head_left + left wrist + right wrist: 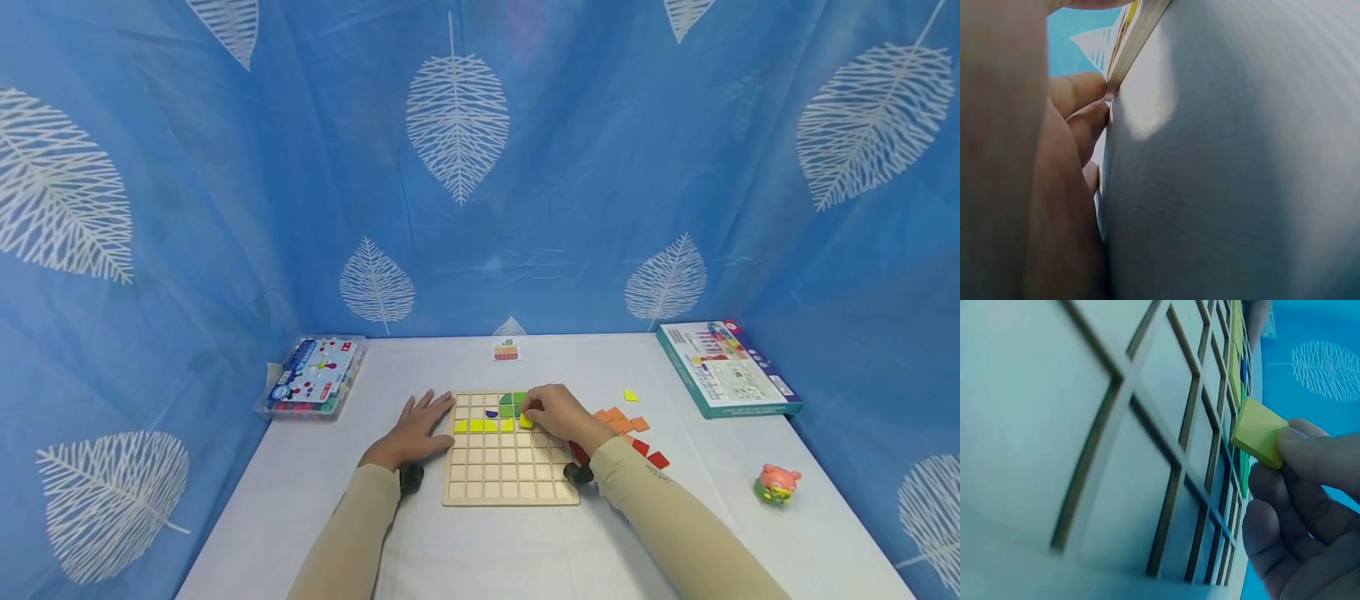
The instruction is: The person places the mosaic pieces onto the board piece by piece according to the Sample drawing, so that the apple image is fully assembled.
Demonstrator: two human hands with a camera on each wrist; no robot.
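A square wooden grid board [510, 472] lies on the table. My right hand [555, 411] pinches a yellow square tile [1260, 432] between thumb and fingers, tilted over the board's upper right part. Several yellow tiles [477, 426] sit in one row of cells to its left. Above that row, green pieces [506, 411] and a small dark blue piece [491, 414] fill some cells. My left hand [416, 429] rests with spread fingers along the board's left edge; in the left wrist view its fingertips [1094, 87] meet the wooden edge.
Orange tiles [618, 422] and red tiles [658, 460] lie loose right of the board, with one yellow piece [631, 395] behind them. A picture card [507, 350] is at the back. A plastic case [311, 379], a flat box [727, 371] and a pink toy [777, 483] stand toward the sides.
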